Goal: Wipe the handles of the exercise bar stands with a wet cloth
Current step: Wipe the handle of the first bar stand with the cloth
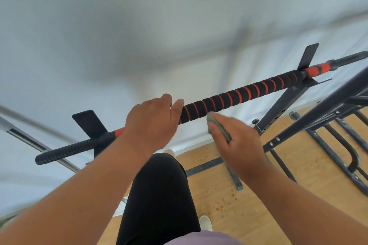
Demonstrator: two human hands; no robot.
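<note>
White wall [99, 26] and pale wood-pattern floor [249, 195] behind. Left hand [151, 123] curls over the black foam handle with orange spiral stripes [239, 96], steadying it. Right hand [237, 145], just beside, pinches a folded grey-green wet cloth [218, 125] beneath the handle. Best practice: wrap the cloth around, stroke outward toward the dark metal stand upright [282, 103].

No text, label or number can be read anywhere
</note>
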